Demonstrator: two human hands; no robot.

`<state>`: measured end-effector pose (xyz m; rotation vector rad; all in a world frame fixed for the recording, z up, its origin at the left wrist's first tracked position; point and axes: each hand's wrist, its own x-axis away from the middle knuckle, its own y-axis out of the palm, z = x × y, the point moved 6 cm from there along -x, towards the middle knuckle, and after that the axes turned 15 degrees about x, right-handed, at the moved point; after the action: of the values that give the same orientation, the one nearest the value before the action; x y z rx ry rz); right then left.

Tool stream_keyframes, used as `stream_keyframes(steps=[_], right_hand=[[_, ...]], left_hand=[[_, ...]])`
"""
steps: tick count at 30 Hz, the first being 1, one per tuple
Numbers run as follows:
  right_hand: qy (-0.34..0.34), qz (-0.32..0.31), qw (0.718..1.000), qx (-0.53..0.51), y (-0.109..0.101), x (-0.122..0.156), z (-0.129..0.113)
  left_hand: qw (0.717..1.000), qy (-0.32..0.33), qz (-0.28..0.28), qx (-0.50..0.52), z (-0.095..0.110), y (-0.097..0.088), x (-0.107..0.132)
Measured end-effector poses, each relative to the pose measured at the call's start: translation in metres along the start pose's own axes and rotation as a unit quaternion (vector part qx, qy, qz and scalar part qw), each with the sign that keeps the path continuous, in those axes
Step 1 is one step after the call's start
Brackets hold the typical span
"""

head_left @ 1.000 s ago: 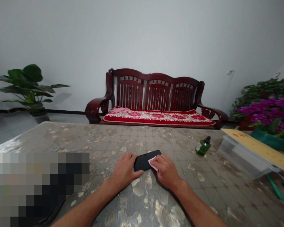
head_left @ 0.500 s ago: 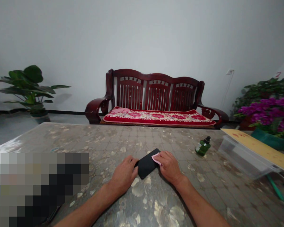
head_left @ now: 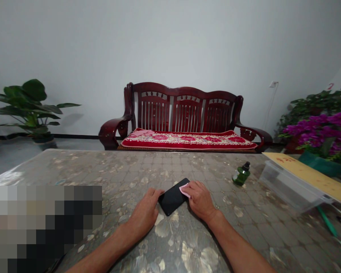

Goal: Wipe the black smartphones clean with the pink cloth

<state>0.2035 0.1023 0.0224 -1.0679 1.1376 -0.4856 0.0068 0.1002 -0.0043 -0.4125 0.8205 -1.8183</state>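
Note:
A black smartphone (head_left: 172, 200) lies at a slant on the patterned tablecloth in front of me, its dark face upward. My left hand (head_left: 146, 207) grips its left end, with fingers at the upper corner and the thumb side partly hidden. At the phone's upper right end, my right hand (head_left: 200, 200) pinches a small pink cloth (head_left: 184, 190) and presses it on the glass. To the right of that hand stands a green bottle (head_left: 241, 175) with a black pump top, touched by neither hand.
On the table's right is a clear plastic box (head_left: 292, 189) with a yellow sheet (head_left: 309, 174) on top, a green-handled tool (head_left: 326, 221) beside it and purple flowers (head_left: 324, 132) behind. A blurred patch covers the lower left. Beyond the table stands a wooden bench (head_left: 184, 110).
The view has shifted slightly. My left hand's thumb no longer shows along the phone's near edge, and more of the phone's left end is visible. The right hand still holds the cloth on the phone.

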Motion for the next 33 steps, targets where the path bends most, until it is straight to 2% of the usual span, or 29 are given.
stream_keyframes(steps=[7,15,20,27,33], right_hand=[[-0.002,-0.005,1.0,0.012,0.003,0.0,0.001],[-0.002,-0.009,1.0,0.015,0.003,0.0,0.001],[-0.002,-0.001,1.0,0.009,0.002,0.0,0.001],[-0.002,0.003,1.0,-0.009,0.003,0.001,0.002],[0.006,0.008,1.0,-0.027,0.0,0.0,0.002]], left_hand=[[1.0,-0.002,0.03,0.0,-0.007,0.001,-0.001],[1.0,-0.007,0.026,0.0,-0.006,0.0,-0.001],[0.999,-0.035,0.004,0.009,-0.005,0.001,-0.002],[0.997,-0.011,-0.001,-0.08,0.006,-0.002,0.0],[0.998,0.049,0.003,-0.05,0.018,0.001,0.002]])
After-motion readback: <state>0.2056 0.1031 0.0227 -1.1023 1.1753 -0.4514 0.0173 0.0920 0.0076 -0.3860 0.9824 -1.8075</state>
